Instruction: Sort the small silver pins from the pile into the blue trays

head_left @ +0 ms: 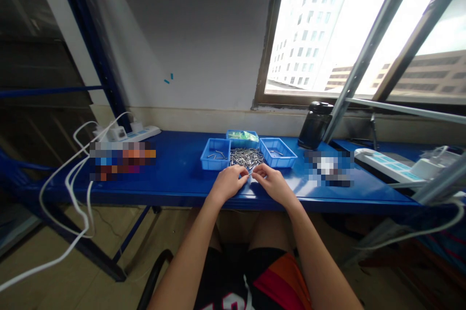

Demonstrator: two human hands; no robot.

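My left hand (230, 182) and my right hand (272, 183) are close together over the front of the blue table. The fingertips of both hands pinch, with a slim shiny metal piece (250, 175) between them, too small to make out its exact kind. Just beyond my fingers lies a heap of small metal pieces (247, 156), like screws or rivets. Left of the heap, a blue bin (204, 163) holds a few metal pieces. Another blue bin (291, 161) on the right has a few in it too. Behind the heap, a third blue bin (228, 141) contains green plastic packaging (243, 136).
On the blue table (174, 174), a black bottle (313, 125) stands at the back right, beside a metal post (349, 89). Power strips (143, 134) with white cables lie on the left and right. Two blurred-out patches cover items on either side.
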